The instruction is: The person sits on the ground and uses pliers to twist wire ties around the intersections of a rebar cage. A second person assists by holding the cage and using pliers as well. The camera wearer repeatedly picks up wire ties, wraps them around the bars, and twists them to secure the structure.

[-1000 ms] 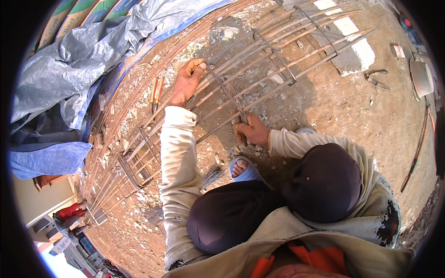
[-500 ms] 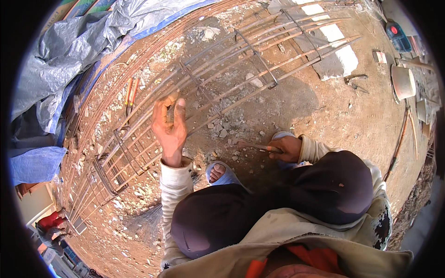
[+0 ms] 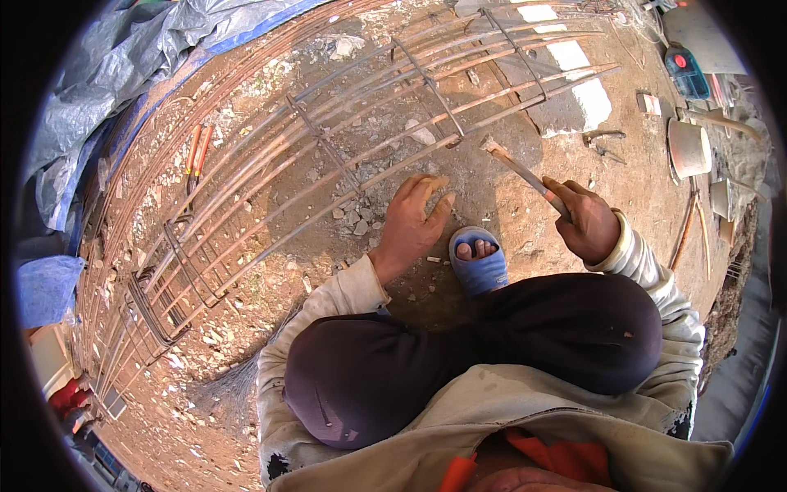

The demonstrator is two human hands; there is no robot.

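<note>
My left hand (image 3: pixel 412 220) is open over the ground, its thumb apart from the bent fingers and nothing visible between them. It is just on the near side of a long rebar cage (image 3: pixel 270 225), not touching it. The cage has rusty lengthwise bars and several square stirrups, and lies slanting from lower left to upper right. My right hand (image 3: pixel 584 221) is closed around one end of a long, slim metal hand tool (image 3: pixel 522 174). The tool slants up to the left, and its small blunt head comes close to the cage's near bar.
Pliers with orange-red handles (image 3: pixel 197 154) lie beyond the cage. Loose rusty bars and a grey tarp (image 3: pixel 123 70) are at the upper left. At the right are a bucket (image 3: pixel 689 148), a blue-green jug (image 3: pixel 686 72) and sticks. A blue sandal (image 3: pixel 479 266) is on my foot. Rubble covers the ground.
My left hand has left the space over the cage and moved right, toward me. My right hand has lifted the tool from near my foot up and to the right. The view has shifted slightly.
</note>
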